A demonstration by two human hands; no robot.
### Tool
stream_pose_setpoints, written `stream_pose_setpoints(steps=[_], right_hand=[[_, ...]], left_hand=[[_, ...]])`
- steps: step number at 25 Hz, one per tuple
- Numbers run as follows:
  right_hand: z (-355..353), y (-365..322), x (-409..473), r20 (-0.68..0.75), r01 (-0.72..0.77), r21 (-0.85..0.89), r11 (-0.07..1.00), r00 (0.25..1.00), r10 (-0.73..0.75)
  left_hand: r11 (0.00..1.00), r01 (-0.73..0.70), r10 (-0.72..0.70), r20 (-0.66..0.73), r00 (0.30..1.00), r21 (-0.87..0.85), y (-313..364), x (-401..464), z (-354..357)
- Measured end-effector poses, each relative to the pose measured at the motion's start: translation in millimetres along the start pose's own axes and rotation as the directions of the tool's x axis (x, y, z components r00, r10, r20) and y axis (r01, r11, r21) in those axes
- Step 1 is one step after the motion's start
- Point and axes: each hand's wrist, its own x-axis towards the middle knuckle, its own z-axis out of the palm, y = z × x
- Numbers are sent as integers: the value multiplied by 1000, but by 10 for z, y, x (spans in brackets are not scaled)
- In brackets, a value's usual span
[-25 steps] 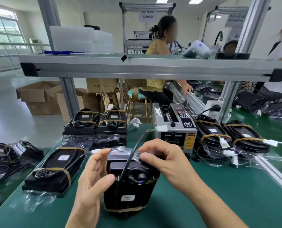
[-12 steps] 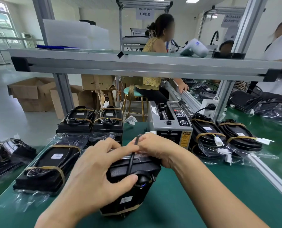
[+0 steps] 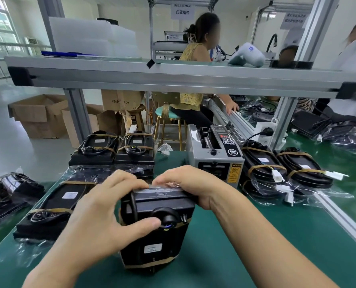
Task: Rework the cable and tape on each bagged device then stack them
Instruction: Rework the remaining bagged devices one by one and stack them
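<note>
Fingers (image 3: 131, 183) of both hands gripping black device (image 3: 158, 235), brown tape bands, white label

This is a factory assembly floor, laid out as packing workstations. The green tabletop (image 3: 256, 235) is framed in aluminium profile, with an overhead shelf (image 3: 173, 76) on posts. Batches of identical black bagged devices (image 3: 112, 150), taped with their cables, lie in rows and piles along it, beside an automatic tape dispenser (image 3: 215, 154). Other workers sit at neighbouring benches, one on a stool (image 3: 164, 113). Printed station signs (image 3: 182, 11) hang above, and open cardboard cartons (image 3: 39, 115) stand on the glossy pale floor by large windows
</note>
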Motion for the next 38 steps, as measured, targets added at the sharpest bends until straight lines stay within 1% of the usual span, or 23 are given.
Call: stream_pose_setpoints(steps=[2,3,4,5,6,7,8,9,10,12,14,18,22,24,25,26,28,29,30,31,33,36,38], right_hand=[[-31,87,50,22,-114,249,962,993,112],[-46,173,82,-15,-131,361,923,989,146],[-67,295,105,-101,-104,411,906,982,159],[-96,437,123,-247,-53,379,924,956,156],[-144,576,128,-437,5,305,952,889,135],[-216,699,124,-613,56,241,969,783,107],[-301,792,121,-730,102,220,970,677,95],[-386,850,132,-795,142,228,963,598,100],[-459,876,150,-829,158,238,958,547,115],[-549,871,211,-861,154,241,958,490,138],[-592,858,283,-869,153,256,954,469,158],[-672,879,425,-866,167,337,927,441,235],[-698,849,456,-821,184,449,874,471,323],[-648,762,329,-790,184,476,860,520,325],[-590,713,211,-768,209,472,856,575,283],[-497,656,80,-738,250,448,858,646,196],[-220,535,-223,-610,339,363,868,791,-54],[-62,481,-357,-517,372,337,865,841,-160],[75,442,-460,-441,390,318,864,868,-229],[183,422,-531,-402,401,302,865,876,-266],[298,436,-576,-410,435,291,852,862,-300],[332,462,-548,-424,440,302,846,856,-294],[343,470,-551,-425,440,278,854,853,-301]], left_hand=[[998,5,-1,47,999,-64,-100,-5,10],[998,-1,4,53,999,-68,-154,-9,13],[997,8,-4,46,999,-74,-196,-12,15],[995,29,-28,14,1000,-91,-231,-40,23],[994,47,-50,-35,998,-97,-252,-70,45],[995,51,-60,-93,994,-91,-252,-102,84],[997,40,-51,-150,987,-72,-230,-124,125],[998,20,-31,-205,978,-55,-190,-131,171],[999,6,-15,-248,969,-34,-133,-134,217],[1000,4,-3,-310,951,1,-15,-125,314],[999,20,-8,-337,941,34,90,-104,373],[995,53,-20,-340,940,88,197,-94,409],[991,101,-68,-315,947,90,222,-123,436],[990,117,-86,-319,944,79,232,-132,450],[990,124,-95,-326,941,70,236,-133,460],[990,130,-103,-337,936,59,232,-136,469],[989,136,-109,-363,925,49,229,-138,492],[989,138,-109,-373,921,51,235,-138,506],[989,140,-109,-380,919,55,251,-138,520],[988,142,-107,-387,916,62,271,-144,532],[985,151,-108,-402,909,77,313,-164,552],[982,173,-124,-427,896,80,348,-193,569],[981,176,-124,-435,892,81,353,-199,572]])
